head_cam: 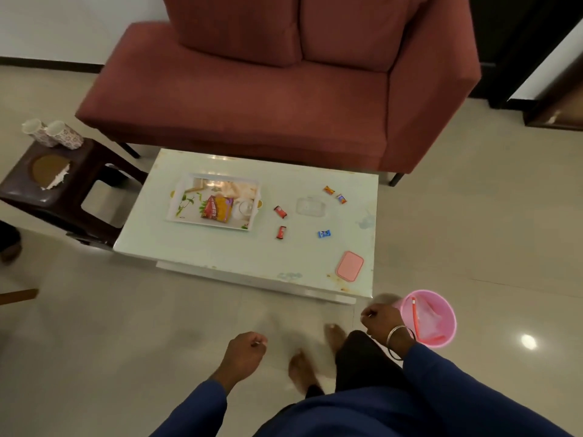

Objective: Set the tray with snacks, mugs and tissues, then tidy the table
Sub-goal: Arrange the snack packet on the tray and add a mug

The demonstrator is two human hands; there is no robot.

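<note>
Two hands are hanging low over the floor, well short of anything to carry. Behind everything, a red sofa (268,89) is sitting along the far side, and the white counter (220,263) is standing just in front of it. A dark stool (63,197) is standing beside the counter's left end, bearing two patterned mugs (52,133) that are touching each other. A pink bin (441,335) is resting on the floor by the counter's near right corner.

On the counter, the tray (176,197) is lying left of centre, already holding a snack packet (217,209) and a pale round thing beside it that is too faint to name. A clear lidded box (310,205) is sitting near the middle, and a pink case (350,266) near the front right corner. Five small wrapped sweets (280,212) are lying scattered between tray and box, well apart from one another.

The left hand (243,357) is curling into a loose fist, its grip clenched on nothing I can see. The right hand (383,321) is also curling, with something pale and blurred just beyond it; whether its grip is grasping that, I cannot tell.

The mugs are probably going to feel heavy, stiff and breakable, so taking each by its handle or round its body seems safest. The sweets look light and crinkly, best pinched by the wrapper.
</note>
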